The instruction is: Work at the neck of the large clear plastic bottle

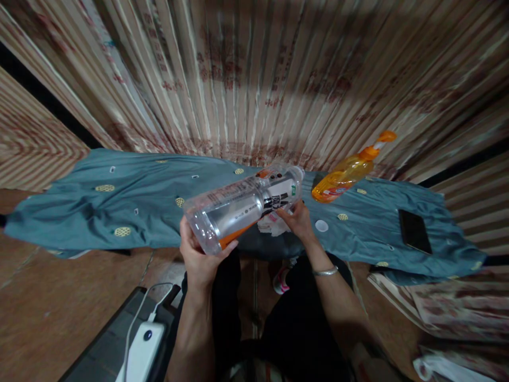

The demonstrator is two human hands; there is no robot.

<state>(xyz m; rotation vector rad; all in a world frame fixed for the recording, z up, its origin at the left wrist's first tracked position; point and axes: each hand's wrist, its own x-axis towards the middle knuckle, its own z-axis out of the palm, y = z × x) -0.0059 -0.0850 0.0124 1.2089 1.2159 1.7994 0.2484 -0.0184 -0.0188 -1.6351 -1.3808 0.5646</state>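
A large clear plastic bottle [238, 204] with a silver, black and orange printed label is held tilted in front of me, its narrower end up to the right. My left hand [201, 254] is wrapped round its wide base. My right hand [296, 217] grips the side of the bottle near the narrower end. Just below that hand shows a crumpled white tissue [273, 224]; whether the fingers touch it I cannot tell. A small white round disc [322, 225], like a cap, lies on the cloth to the right of my right hand.
An orange pump bottle [344, 175] stands on the green patterned cloth [151, 185] that covers a long narrow surface. A dark phone [414, 231] lies at the right. A white power bank [143, 345] with a cable rests at lower left. Striped curtain [246, 79] hangs behind.
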